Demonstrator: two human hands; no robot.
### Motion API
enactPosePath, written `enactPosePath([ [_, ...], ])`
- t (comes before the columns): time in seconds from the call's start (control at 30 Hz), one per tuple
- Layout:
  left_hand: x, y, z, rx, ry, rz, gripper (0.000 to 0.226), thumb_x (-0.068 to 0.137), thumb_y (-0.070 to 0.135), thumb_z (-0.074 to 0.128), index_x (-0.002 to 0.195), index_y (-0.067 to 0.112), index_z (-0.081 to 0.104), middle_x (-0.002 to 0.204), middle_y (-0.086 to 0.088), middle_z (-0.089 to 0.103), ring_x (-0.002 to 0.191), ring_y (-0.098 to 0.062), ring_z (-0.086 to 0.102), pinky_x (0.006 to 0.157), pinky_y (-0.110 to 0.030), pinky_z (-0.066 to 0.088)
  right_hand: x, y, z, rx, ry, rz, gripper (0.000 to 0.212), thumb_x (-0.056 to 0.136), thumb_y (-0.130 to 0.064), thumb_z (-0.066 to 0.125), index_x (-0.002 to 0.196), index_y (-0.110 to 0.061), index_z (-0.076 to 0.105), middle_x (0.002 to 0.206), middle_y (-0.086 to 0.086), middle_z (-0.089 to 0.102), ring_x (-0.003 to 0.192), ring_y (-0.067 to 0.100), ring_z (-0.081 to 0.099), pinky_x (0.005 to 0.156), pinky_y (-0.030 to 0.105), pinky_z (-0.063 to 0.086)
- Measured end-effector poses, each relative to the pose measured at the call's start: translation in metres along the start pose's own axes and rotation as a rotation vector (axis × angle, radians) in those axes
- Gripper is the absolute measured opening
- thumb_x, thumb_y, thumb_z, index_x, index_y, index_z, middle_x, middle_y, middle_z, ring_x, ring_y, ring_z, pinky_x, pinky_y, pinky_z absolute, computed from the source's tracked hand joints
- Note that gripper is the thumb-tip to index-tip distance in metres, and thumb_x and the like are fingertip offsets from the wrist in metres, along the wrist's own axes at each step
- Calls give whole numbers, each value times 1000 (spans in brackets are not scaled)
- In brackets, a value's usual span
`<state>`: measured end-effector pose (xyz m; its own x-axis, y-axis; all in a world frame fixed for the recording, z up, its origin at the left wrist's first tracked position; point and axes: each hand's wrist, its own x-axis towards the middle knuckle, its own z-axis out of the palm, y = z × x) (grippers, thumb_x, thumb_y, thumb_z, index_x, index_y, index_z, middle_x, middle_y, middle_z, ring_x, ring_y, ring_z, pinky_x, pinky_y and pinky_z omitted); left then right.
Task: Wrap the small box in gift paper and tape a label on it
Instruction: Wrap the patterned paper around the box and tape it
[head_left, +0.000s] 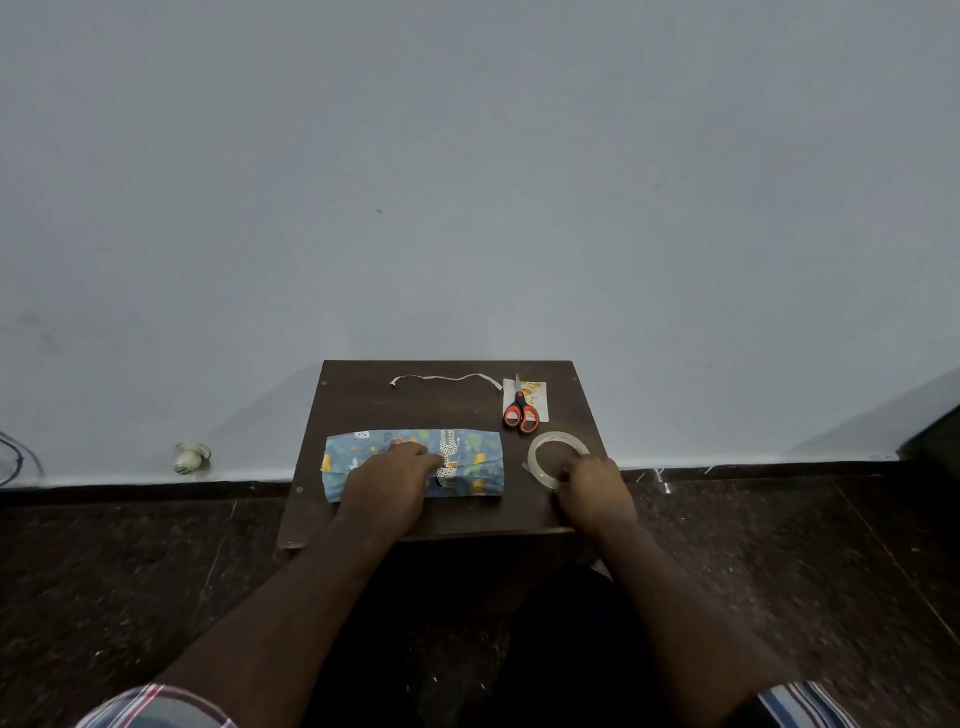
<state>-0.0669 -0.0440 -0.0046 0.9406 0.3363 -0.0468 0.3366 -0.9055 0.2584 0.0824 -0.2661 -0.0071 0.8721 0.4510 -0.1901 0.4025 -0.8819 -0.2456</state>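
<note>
**Wrapped box held flat on the table**

The table (363, 395) bears the paper-covered box (478, 457), pressed by the left hand (387, 480), fingers spread. The tape roll (540, 452) is pinched by the right hand (595, 491). Scissors (521, 413) lie on a label (537, 392); no writing is legible.

Blue patterned gift paper (467, 457) folded over box, lying flat, clear tape roll (557, 459) at 3 o'clock, label (535, 397) at 1 o'clock

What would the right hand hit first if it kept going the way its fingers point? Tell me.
The right hand points away and slightly left, its fingers already at the tape roll; beyond it, probably the scissors, though depth is unclear.
</note>
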Motion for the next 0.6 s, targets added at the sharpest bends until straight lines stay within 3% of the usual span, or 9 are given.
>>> enactPosePath([
  [0.17,3,13,4,10,18,14,40,100,16,43,135,30,56,136,3,55,127,-23,51,93,-42,52,1,-1,2,105,83,30,16,89,-14,58,93,-9,72,101,12,69,99,32,61,82,36,49],
  [0.3,3,12,6,-43,18,7,40,98,15,43,132,30,57,133,4,59,124,-26,53,91,-45,53,-6,-5,-2,391,124,135,8,91,-19,65,88,-19,72,94,-1,71,94,22,65,84,30,50],
  [0.43,0,8,8,-66,-34,-51,35,99,24,50,135,26,53,139,1,56,132,-26,49,100,-45,48,-13,-11,-9,611,152,164,9,91,-21,69,86,-27,69,82,-13,65,81,9,61,74,27,46],
  [0.53,1,7,6,-57,-84,-26,36,99,24,53,135,23,53,145,1,51,139,-26,41,111,-43,38,-23,-19,-13,808,178,161,5,87,-21,75,89,-26,74,77,-10,71,77,12,67,73,35,56],
  [0.6,2,8,3,-80,-89,11,37,99,21,53,136,20,55,149,1,47,144,-24,35,115,-40,32,-34,-28,-16,968,183,141,5,87,-17,76,90,-21,76,72,-8,72,71,8,67,69,31,58],
])
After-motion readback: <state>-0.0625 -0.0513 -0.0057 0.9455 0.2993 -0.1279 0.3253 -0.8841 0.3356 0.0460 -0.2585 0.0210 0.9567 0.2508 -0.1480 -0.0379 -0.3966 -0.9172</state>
